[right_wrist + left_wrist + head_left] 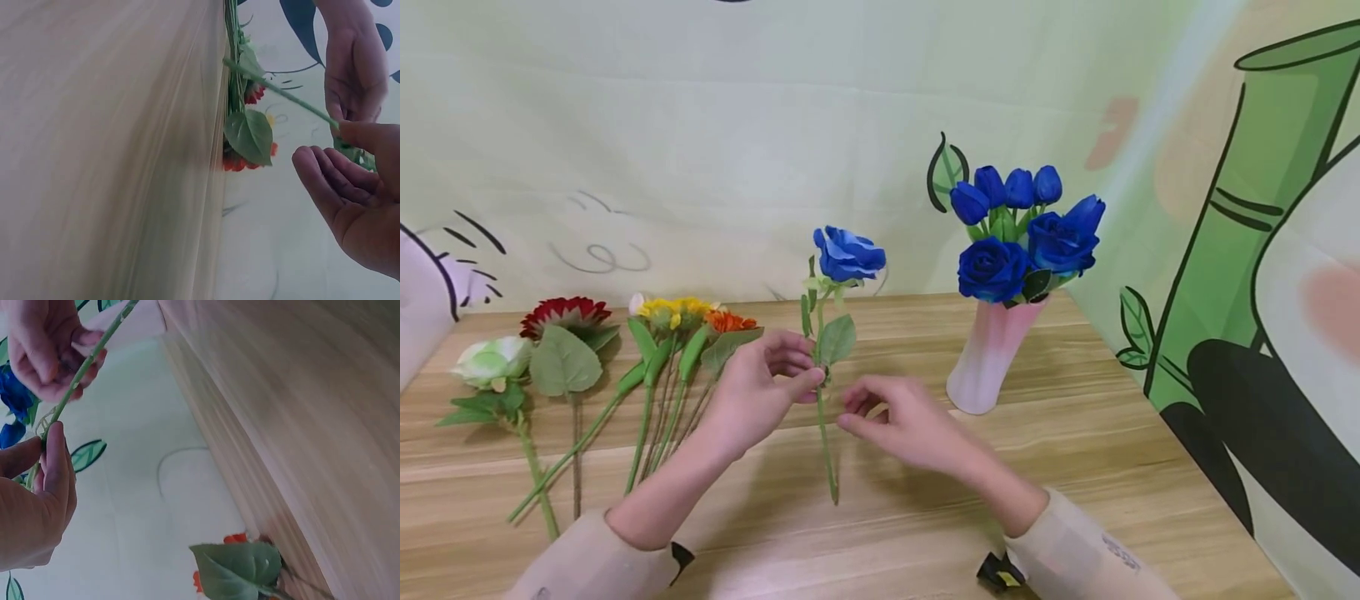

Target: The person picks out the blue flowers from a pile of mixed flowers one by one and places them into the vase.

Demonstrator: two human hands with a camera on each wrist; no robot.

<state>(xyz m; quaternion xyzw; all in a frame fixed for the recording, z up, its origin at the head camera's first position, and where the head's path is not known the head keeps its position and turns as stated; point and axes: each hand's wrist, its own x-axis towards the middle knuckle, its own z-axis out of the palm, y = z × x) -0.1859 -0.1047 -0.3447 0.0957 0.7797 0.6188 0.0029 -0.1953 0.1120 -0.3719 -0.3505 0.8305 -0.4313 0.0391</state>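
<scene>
A blue rose (850, 254) stands nearly upright above the wooden table, its bloom at the top and a leaf (837, 340) below on the right. Between thumb and fingers, my left hand (758, 385) pinches its green stem (826, 442) about midway. The left wrist view shows this pinch on the stem (81, 372) close up. Just right of the stem hovers my right hand (912, 421), fingers loosely bent and holding nothing. From the right wrist, its thumb overlaps the stem (294, 98), with the palm (369, 219) turned up.
A pink and white vase (988, 358) of blue roses and tulips (1018, 188) stands at the right rear. Loose flowers lie at left: a white one (492, 360), a dark red one (567, 315), yellow (673, 312) and orange (730, 321). A printed cloth backdrop (700, 150) rises behind.
</scene>
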